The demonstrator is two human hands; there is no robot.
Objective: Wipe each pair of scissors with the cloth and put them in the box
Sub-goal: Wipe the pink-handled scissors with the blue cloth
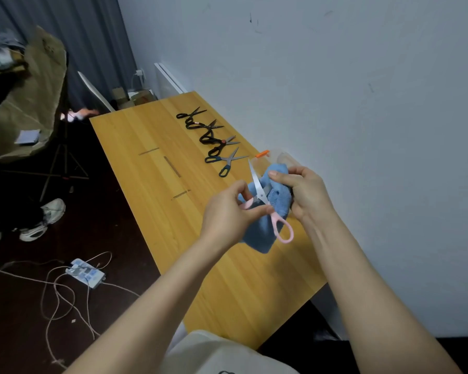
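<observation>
Head view shows the left hand (227,211) pinching one handle loop of the pink-handled scissors (260,188) between thumb and curled fingers, held above the wooden table (152,168). The blades are spread. One points up and away toward the wall (335,76); the other lies against the blue cloth (277,197) and is partly covered by it. The second pink loop hangs free below the hand.

The right hand (304,193) clenches the bunched cloth, thumb lying across its top, and a loose corner of the cloth hangs down toward the tabletop.

Just behind the cloth and the right hand, against the wall, stands a clear plastic box (281,156) with an orange clip (262,153). The hand and cloth hide most of it, so its contents cannot be told.

Farther along the table four more pairs lie in a row, all opened: blue-handled scissors (224,160) nearest the hands, then three black-handled scissors (200,125) beyond.

On the dark floor to the left lie a power strip (85,273) with tangled cables (57,298), a pair of white sneakers (46,217) and a tripod (62,168).
</observation>
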